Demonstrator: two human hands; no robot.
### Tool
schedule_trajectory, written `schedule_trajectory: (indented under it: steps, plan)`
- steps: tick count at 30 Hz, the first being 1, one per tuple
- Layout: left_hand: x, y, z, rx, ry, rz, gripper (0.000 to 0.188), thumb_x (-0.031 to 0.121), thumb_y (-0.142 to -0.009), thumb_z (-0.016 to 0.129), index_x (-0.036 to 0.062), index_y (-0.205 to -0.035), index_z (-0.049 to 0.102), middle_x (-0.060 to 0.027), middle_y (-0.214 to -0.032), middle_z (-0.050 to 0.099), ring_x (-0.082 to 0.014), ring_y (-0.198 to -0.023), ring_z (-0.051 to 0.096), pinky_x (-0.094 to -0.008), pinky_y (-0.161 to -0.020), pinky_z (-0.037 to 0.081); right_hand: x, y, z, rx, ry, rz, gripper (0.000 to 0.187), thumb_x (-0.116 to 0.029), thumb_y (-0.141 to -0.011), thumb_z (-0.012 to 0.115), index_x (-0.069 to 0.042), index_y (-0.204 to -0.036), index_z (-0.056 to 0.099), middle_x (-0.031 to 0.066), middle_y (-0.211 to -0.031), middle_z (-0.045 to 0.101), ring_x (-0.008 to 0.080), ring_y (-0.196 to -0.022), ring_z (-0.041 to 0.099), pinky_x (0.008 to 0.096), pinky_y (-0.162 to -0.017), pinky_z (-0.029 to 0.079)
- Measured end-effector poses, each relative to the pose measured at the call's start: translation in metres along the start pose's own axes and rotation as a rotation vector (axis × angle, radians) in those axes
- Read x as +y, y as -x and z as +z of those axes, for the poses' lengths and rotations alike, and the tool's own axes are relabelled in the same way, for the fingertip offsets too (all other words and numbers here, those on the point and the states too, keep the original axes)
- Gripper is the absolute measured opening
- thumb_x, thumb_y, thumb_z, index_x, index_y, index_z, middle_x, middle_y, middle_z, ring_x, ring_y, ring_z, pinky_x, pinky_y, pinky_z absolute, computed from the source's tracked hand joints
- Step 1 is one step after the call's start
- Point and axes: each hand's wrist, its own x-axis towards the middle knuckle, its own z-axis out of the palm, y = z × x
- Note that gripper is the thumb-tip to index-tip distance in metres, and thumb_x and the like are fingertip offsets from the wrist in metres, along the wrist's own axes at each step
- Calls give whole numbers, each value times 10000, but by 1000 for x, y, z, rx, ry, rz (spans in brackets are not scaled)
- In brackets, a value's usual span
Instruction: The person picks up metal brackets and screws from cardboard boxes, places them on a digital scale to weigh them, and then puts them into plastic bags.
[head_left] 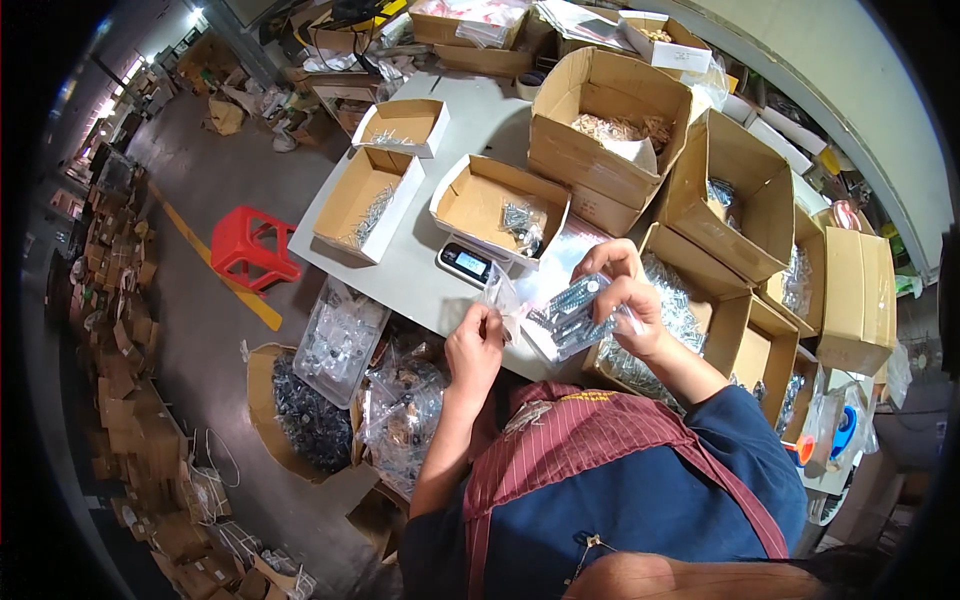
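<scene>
My right hand (632,300) is closed on a see-through plastic bag of screws (574,308), held tilted above the table's near edge. To its left, my left hand (474,345) pinches a thin see-through plastic bag (506,303). Whether the two bags touch or are joined cannot be made out. Just beyond my left hand is a small digital scale (466,262) with a lit display. Behind the scale, a shallow cardboard tray (478,181) contains screws and small bagged parts. Under my right forearm, an open box (655,240) is filled with loose screws.
Two more shallow trays of screws, a long one (345,200) and a smaller one (428,115), sit at the table's left. Large cartons (560,115) crowd the right. A red stool (240,245) stands on the floor, and a plastic bin (330,350) of bagged parts is below the table edge.
</scene>
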Motion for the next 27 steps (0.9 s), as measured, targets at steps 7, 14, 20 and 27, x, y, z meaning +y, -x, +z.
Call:
schedule_trajectory:
  steps: [7,14,20,27]
  plan:
    - [4,10,10,-54,50,13,151,121,-926,577,9,-830,608,-204,-679,627,-390,-648,651,-441,-570,483,24,-12,17,-42,271,102,272,-293,-814,633,-43,-913,594,126,-1101,549,252,-1063,519,385,-963,383]
    - [-4,16,3,-86,43,-55,120,128,-914,573,29,-855,606,-185,-679,639,-392,-663,658,-448,-580,498,50,3,22,-265,563,98,256,41,-704,572,-54,-933,639,89,-1062,624,297,-1028,551,398,-914,417]
    - [5,20,4,-67,-16,46,106,118,-890,602,30,-837,578,-201,-682,622,-402,-652,643,-458,-567,479,50,-2,34,-308,466,111,329,77,-688,629,-62,-986,640,78,-1031,636,299,-1025,549,399,-914,433]
    - [-2,21,6,43,74,26,118,89,-894,590,32,-794,564,-173,-639,588,-380,-598,620,-434,-545,466,55,1,42,-301,785,43,525,53,-663,667,-74,-1168,592,77,-1025,638,298,-1048,557,424,-945,434]
